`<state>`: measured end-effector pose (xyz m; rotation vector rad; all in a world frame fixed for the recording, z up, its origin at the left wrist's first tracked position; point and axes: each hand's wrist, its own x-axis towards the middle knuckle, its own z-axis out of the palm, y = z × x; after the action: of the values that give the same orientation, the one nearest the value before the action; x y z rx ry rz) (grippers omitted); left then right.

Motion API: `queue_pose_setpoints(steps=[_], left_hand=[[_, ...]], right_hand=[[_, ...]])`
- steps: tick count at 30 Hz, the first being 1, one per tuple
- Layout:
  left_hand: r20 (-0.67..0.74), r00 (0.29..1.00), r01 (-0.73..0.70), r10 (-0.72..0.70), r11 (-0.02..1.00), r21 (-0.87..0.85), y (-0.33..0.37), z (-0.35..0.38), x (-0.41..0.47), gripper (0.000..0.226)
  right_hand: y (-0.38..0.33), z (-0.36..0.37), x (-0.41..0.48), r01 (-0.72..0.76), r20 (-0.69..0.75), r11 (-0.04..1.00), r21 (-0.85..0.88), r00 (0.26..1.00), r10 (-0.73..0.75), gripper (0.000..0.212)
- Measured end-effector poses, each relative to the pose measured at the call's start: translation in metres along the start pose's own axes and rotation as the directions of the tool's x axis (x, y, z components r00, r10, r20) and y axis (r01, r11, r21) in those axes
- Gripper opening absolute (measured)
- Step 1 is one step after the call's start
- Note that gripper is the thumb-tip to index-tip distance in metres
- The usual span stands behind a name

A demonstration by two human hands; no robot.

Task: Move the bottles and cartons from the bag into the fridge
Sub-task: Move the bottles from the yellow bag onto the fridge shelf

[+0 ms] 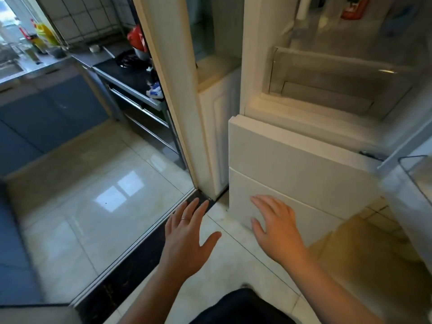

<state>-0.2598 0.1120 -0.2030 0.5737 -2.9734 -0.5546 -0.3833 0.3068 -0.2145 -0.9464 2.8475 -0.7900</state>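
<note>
Head view shows left hand (187,239) and right hand (278,228) empty, fingers spread, at lower centre before the open fridge (292,160) at right; bag, bottles and cartons are unseen, probably heavy, best gripped round the body.

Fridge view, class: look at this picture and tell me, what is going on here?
A person is at the fridge, whose upper compartment is open, showing a clear drawer. Both hands are empty with fingers spread: the left hand over the floor tiles, the right hand in front of the closed bottom drawer front. No bag, bottle or carton is in view.
</note>
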Motion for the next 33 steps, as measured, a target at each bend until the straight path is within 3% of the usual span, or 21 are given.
queue_pose_setpoints(steps=[10,19,25,33], left_hand=[[0.122,0.989,-0.08,0.081,0.997,-0.015,0.002,0.029,-0.138,0.077],[0.273,0.914,-0.297,0.299,0.954,-0.048,0.057,0.068,-0.227,0.073],[0.308,0.868,-0.392,0.39,0.918,-0.058,0.13,0.099,-0.264,0.075],[0.301,0.841,-0.442,0.449,0.892,-0.095,0.288,0.167,-0.356,0.074]], right_hand=[[-0.027,0.019,-0.18,-0.073,0.01,0.988,-0.135,0.997,0.075,0.051],[-0.005,-0.004,-0.319,-0.241,0.001,0.954,-0.18,0.97,0.245,0.052],[0.041,-0.042,-0.401,-0.332,-0.078,0.925,-0.183,0.943,0.323,0.05],[0.152,-0.119,-0.553,-0.417,-0.163,0.892,-0.177,0.906,0.391,0.05]])
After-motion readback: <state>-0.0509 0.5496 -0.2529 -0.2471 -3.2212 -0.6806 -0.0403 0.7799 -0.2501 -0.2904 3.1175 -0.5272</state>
